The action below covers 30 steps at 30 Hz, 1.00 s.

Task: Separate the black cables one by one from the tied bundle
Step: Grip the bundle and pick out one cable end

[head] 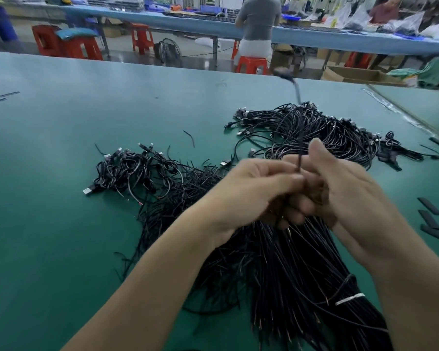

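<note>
Cable (299, 150) pinched at left fingers (290, 177), rising upright, right fingers (307, 163) gripping bundle (302, 262)

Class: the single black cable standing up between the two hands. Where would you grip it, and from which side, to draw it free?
Pinch the raised cable on its straight stretch just above the left hand and right hand, fingers closing from left and right, then probably pull up along it. Its top end is blurred; below, it is lost in the tied bundle.
</note>
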Each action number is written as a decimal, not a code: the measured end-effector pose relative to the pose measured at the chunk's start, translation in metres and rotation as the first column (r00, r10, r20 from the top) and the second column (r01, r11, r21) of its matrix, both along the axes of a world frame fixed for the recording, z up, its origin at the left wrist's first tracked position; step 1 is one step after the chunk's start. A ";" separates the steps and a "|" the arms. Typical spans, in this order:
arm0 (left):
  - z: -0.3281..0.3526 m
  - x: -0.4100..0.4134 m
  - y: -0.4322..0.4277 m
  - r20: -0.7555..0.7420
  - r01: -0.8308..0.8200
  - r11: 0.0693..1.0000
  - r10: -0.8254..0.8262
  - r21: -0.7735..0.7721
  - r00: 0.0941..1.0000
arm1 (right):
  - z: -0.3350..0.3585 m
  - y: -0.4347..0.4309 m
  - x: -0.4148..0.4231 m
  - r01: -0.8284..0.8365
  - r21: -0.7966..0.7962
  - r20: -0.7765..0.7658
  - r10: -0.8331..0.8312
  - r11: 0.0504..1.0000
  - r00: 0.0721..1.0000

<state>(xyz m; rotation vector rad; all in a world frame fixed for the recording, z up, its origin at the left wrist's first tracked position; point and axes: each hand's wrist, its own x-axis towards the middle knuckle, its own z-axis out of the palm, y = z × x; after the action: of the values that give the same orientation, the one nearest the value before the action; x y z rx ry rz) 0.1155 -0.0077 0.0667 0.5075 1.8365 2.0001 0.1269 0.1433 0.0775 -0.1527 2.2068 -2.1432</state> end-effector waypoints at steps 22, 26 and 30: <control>-0.017 -0.006 0.001 -0.581 -0.374 0.911 0.213 -0.172 0.786 | 0.003 0.015 -0.003 0.113 0.371 -0.564 0.127 0.922 0.816; -0.012 -0.006 0.001 -0.405 -0.256 0.945 0.156 -0.205 0.901 | -0.004 0.014 -0.006 0.146 0.276 -0.582 0.044 0.950 0.812; -0.002 -0.005 -0.011 -0.293 -0.092 0.947 -0.002 -0.307 0.956 | -0.004 0.015 -0.008 0.178 0.196 -0.581 -0.032 0.964 0.814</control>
<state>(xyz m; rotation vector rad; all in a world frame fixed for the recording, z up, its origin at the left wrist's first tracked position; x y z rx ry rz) 0.1105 -0.0191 0.0649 0.6934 2.3141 1.6743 0.1190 0.1581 0.0736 -0.7788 2.8374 -2.0433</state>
